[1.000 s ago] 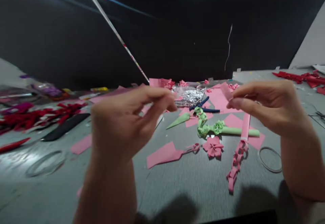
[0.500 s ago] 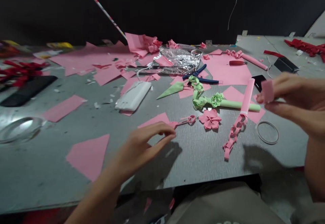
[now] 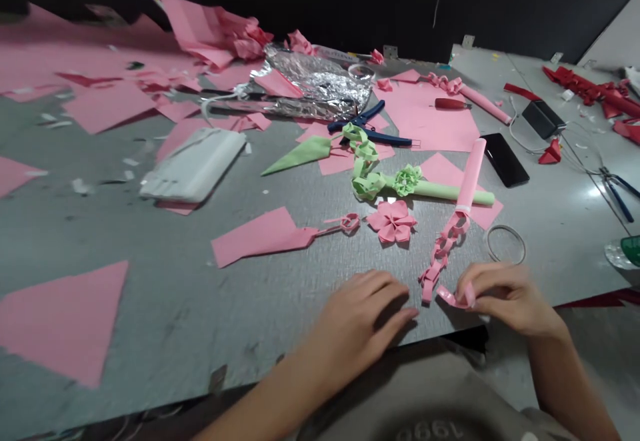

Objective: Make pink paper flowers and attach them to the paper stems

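Observation:
Between the thumb and fingers of my right hand (image 3: 515, 297) is a curled pink paper strip (image 3: 453, 298), low over the table by its front edge. Just left of it lies the free end of a pink paper chain (image 3: 444, 244), joined to a rolled pink paper tube (image 3: 473, 174). My left hand (image 3: 373, 311) rests near the table edge left of the chain, thumb and fingers apart, with nothing visible in it. A folded pink paper flower (image 3: 393, 221) lies beyond that hand. Behind my right hand is a roll of tape (image 3: 506, 243), lying flat.
A green paper chain with a flower (image 3: 407, 180) and tube lies beyond the pink flower. Blue-handled pliers (image 3: 360, 124), crumpled foil (image 3: 315, 84), a white power bank (image 3: 195, 164) and a black phone (image 3: 506, 159) sit farther back. Pink paper sheets (image 3: 65, 321) lie at left.
My right hand has come down to the table beside the chain's end, still pinching the strip. My left hand has moved right, towards the chain. The view has turned to the right.

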### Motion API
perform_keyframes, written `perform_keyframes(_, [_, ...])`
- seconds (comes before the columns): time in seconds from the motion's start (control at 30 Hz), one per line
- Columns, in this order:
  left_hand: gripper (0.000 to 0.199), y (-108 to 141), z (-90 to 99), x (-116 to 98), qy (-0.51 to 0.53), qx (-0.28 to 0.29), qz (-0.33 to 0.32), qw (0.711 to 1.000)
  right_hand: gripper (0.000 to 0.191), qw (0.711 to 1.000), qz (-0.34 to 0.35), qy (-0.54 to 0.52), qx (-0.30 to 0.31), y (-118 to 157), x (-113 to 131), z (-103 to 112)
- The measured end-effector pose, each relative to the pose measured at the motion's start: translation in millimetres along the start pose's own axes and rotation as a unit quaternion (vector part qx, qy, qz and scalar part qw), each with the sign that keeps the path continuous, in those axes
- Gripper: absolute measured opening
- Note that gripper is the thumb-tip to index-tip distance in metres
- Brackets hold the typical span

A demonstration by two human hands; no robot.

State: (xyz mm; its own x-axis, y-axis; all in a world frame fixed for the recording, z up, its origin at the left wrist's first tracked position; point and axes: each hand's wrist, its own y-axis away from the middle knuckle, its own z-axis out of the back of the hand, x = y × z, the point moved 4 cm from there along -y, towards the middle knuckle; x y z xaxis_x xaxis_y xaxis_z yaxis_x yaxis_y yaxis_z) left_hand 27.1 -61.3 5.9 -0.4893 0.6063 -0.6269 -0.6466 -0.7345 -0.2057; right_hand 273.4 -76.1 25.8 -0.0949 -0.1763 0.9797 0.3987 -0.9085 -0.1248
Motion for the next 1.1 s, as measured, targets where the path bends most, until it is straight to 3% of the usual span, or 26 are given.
perform_keyframes(0.13, [0.018,-3,-18.3,0,0.007,0.003,0.026,1.000,0.010,0.999,0.007,0.033,0.041,-6,-6,-7])
perform_keyframes(0.4, [0.026,-5,-15.7,11,0.113,0.013,0.077,0.991,0.012,0.995,0.053,-0.006,0.089,-15,-7,-16])
perform_keyframes(0.7, [0.028,-7,-14.0,12,0.126,-0.003,0.064,0.990,0.019,0.985,0.122,0.045,0.115,-22,4,-21])
perform_keyframes(0.93, [0.030,-5,-9.3,12,0.144,-0.013,0.058,0.988,0.020,0.983,0.111,0.102,0.109,-16,5,-26])
perform_keyframes(1.1, [0.019,-3,-11.3,13,0.155,-0.045,0.067,0.985,0.019,0.991,0.080,0.100,0.042,-10,7,-25])
